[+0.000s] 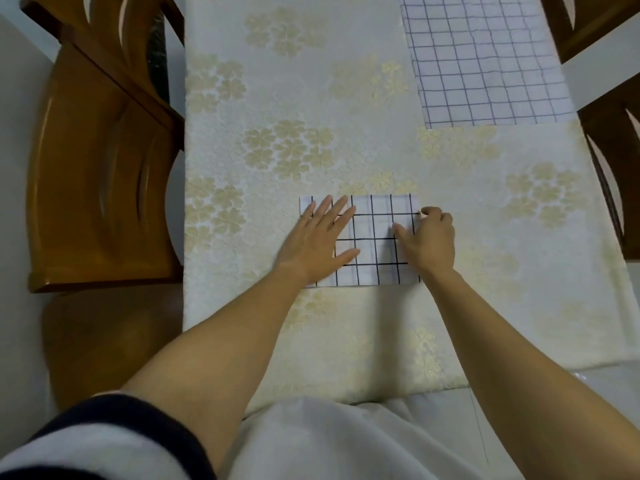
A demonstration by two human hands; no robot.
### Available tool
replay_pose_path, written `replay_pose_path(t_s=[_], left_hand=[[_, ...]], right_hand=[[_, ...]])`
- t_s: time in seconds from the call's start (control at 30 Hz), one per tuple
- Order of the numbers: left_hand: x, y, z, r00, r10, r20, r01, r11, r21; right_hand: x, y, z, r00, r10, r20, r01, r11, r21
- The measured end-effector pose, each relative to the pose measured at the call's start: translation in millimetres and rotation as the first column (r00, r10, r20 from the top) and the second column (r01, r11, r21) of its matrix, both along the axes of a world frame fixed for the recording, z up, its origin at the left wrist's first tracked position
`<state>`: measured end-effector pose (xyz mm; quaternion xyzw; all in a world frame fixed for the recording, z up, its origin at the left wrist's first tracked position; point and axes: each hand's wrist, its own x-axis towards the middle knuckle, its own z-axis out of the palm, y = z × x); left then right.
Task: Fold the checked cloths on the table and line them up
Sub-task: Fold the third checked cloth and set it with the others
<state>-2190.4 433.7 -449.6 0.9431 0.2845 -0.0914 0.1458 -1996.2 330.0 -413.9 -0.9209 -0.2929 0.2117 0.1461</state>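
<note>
Folded checked cloth, table centre, near side: light, limp, probably slippery; left hand flat on it, fingers apart; right hand fingers curled, pinching right edge; best taken by corners.

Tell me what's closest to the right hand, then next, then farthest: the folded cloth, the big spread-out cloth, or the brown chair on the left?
1. The folded cloth, touching the right hand.
2. The big spread-out cloth, farther away on the right.
3. The brown chair, far off to the left.
</note>
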Motion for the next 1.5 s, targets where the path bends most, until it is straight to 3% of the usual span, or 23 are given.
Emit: replay_pose_path(t_s=[0.17,0.3,0.53,0.77,0.93,1.13,1.27,1.37,1.43,1.5], left_hand=[[1,-3,-4,0.999,0.033,-0.029,-0.031,0.998,0.053],[1,-1,-4,0.999,0.017,-0.035,-0.015,0.998,0.06],[0,-1,-1,0.999,0.02,-0.038,-0.018,0.998,0.052],[1,-1,-5,1.0,0.026,0.004,-0.026,0.999,0.044],[3,1,-2,0.999,0.046,-0.017,-0.046,0.999,-0.013],[12,9,10,0.987,0.013,-0.159,-0.03,0.995,-0.1],[15,6,16,0.983,0.029,-0.18,-0.049,0.993,-0.111],[10,9,20,0.997,0.034,-0.072,-0.042,0.993,-0.114],[-2,10,25,0.989,0.084,0.122,-0.073,0.993,-0.095],[-20,12,28,0.926,0.218,0.308,-0.16,0.966,-0.202]], right_hand=[[10,-6,6,0.955,-0.183,-0.235,0.192,0.981,0.016],[17,-11,8,0.915,-0.217,-0.339,0.236,0.972,0.016],[8,-12,26,0.982,-0.025,-0.186,0.04,0.996,0.08],[-20,-16,43,0.99,0.13,0.053,-0.135,0.985,0.112],[-43,-7,55,0.966,0.258,0.02,-0.258,0.952,0.165],[-55,3,66,0.944,0.331,0.007,-0.326,0.925,0.196],[-57,1,68,0.938,0.348,0.007,-0.343,0.92,0.188],[-56,0,65,0.934,0.357,0.018,-0.355,0.92,0.163],[-56,0,64,0.927,0.374,0.031,-0.374,0.917,0.139],[-60,2,62,0.923,0.384,0.015,-0.383,0.915,0.123]])
